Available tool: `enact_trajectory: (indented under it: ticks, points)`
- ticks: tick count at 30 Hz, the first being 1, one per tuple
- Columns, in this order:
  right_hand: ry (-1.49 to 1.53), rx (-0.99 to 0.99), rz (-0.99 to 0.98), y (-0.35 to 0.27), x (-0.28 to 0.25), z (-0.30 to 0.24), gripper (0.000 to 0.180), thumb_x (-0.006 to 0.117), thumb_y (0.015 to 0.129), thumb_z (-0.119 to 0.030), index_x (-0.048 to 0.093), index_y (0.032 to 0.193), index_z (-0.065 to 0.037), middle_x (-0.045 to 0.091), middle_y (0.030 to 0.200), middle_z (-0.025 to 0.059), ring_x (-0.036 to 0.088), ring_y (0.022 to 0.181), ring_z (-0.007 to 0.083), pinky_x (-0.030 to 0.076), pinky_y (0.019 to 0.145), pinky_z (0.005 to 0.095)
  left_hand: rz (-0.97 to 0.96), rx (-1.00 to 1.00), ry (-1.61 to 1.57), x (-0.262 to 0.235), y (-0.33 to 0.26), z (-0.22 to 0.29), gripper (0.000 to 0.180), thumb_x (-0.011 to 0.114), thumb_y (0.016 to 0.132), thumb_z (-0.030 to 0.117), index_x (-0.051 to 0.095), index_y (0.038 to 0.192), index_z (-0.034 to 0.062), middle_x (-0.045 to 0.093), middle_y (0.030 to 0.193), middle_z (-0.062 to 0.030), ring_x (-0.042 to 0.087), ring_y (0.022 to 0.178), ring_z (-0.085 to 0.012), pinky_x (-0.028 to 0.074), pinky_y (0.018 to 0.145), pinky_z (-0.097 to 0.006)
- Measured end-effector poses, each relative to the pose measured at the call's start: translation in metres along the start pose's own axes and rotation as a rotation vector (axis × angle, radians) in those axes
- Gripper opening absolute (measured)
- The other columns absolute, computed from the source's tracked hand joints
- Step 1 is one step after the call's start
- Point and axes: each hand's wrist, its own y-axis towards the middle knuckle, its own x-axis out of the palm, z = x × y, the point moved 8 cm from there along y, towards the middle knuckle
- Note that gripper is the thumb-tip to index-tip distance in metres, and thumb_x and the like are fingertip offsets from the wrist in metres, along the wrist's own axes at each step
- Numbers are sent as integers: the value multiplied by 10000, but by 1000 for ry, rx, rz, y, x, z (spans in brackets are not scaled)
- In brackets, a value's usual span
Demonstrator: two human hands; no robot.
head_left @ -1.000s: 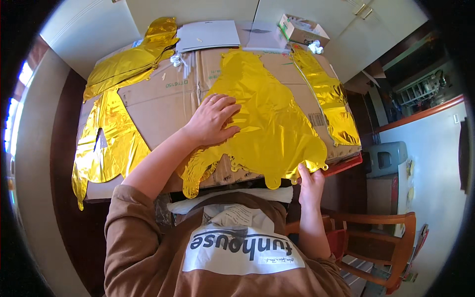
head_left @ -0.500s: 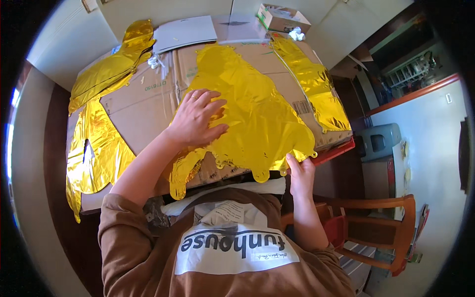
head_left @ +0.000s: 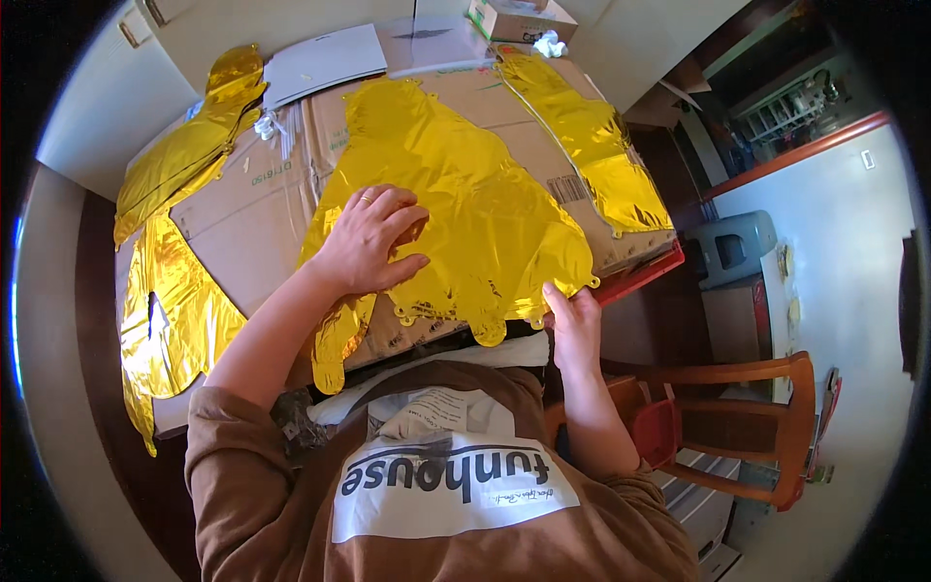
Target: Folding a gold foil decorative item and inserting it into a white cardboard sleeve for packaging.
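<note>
A flat, uninflated gold foil balloon (head_left: 456, 194) lies across the cardboard in front of me, its lobed edge with small tabs toward my body. My left hand (head_left: 373, 238), with a ring on one finger, is over the balloon's left part, fingers bent and thumb apart, holding nothing. At the balloon's near right corner, my right hand (head_left: 577, 325) pinches the foil edge, thumb on top and the other fingers partly hidden. To the left of it, more gold foil (head_left: 184, 301) hangs over the cardboard's edge. Another gold foil piece (head_left: 592, 145) lies to the right.
The foil rests on a large cardboard sheet (head_left: 257, 218). White sheets (head_left: 325, 66), thin clear straws (head_left: 287, 136) and an open box (head_left: 524, 21) with crumpled white tissue (head_left: 550, 45) beside it are at the back. A wooden chair (head_left: 737, 373) stands to the right.
The view has shifted, so the scene sits slightly to the left. My left hand has slid a little nearer to me over the foil; my right hand keeps its pinch on the corner.
</note>
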Motion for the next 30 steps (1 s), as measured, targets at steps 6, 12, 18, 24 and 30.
enact_trajectory:
  ticks: [6, 12, 18, 24, 30]
  points:
    - [-168, -168, 55, -5, 1, -17, 142, 725, 928, -113, 686, 952, 22, 688, 837, 13, 604, 674, 62, 463, 579, 230, -21, -15, 8, 2, 0, 0, 564, 773, 766, 380, 611, 1220, 88, 565, 1248, -117, 520, 1204, -344, 400, 1046, -481]
    - [-282, -395, 102, -32, 33, -46, 109, 732, 899, -63, 681, 932, 28, 729, 892, 84, 653, 784, 108, 512, 718, 277, -41, 3, 37, 4, -2, 1, 651, 768, 761, 495, 605, 1244, 90, 559, 1272, -121, 513, 1216, -351, 395, 1053, -487]
    - [-598, -778, 33, -49, 70, -68, 148, 728, 829, -24, 631, 940, -28, 718, 941, 104, 688, 812, 259, 534, 752, 363, -29, 6, 50, 5, -3, 0, 697, 772, 745, 519, 598, 1266, 90, 558, 1272, -122, 512, 1219, -353, 395, 1056, -488]
    - [-985, -1042, -329, -62, 121, -57, 222, 743, 789, -128, 609, 961, -83, 687, 994, 76, 684, 987, 264, 348, 1125, 541, -36, 23, 53, 7, -3, -2, 687, 794, 689, 396, 591, 1274, 99, 557, 1277, -121, 516, 1220, -354, 399, 1055, -479]
    - [-750, -920, -514, -37, 94, -77, 157, 715, 878, -161, 723, 1013, -82, 752, 1096, 105, 708, 1086, 270, 372, 1127, 551, -49, 10, 100, 13, -5, -7, 666, 782, 676, 272, 581, 1290, 110, 561, 1286, -120, 517, 1224, -355, 407, 1041, -488]
